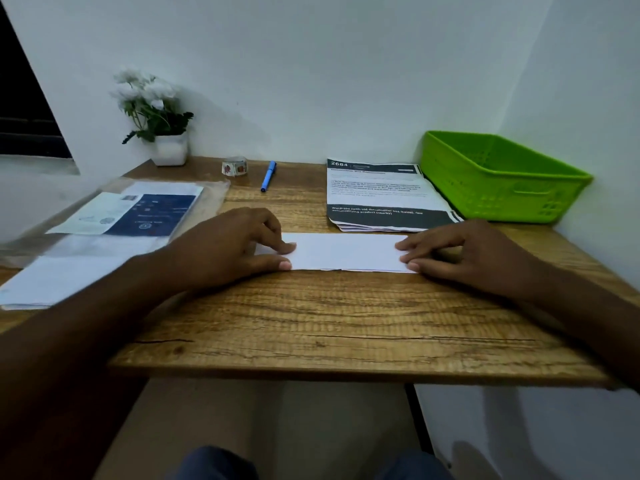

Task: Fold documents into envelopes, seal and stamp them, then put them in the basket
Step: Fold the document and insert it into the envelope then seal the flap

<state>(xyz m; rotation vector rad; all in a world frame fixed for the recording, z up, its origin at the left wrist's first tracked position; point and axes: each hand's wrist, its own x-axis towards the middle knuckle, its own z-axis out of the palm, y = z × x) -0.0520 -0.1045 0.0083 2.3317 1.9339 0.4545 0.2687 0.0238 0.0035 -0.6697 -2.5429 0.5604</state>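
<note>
A folded white document (343,252) lies flat on the wooden desk (329,323) as a long narrow strip. My left hand (228,245) presses its left end with fingertips and thumb. My right hand (460,252) presses its right end the same way. Behind the strip sits a stack of printed documents (381,192) with dark bands. The green plastic basket (498,178) stands at the back right corner, with nothing visible inside. A pile of white envelopes (65,275) lies at the left, partly under a clear plastic packet (138,209).
A roll of stamp stickers (235,165) and a blue pen (268,176) lie near the back wall. A white pot of white flowers (159,123) stands at the back left. Walls close in at the back and right.
</note>
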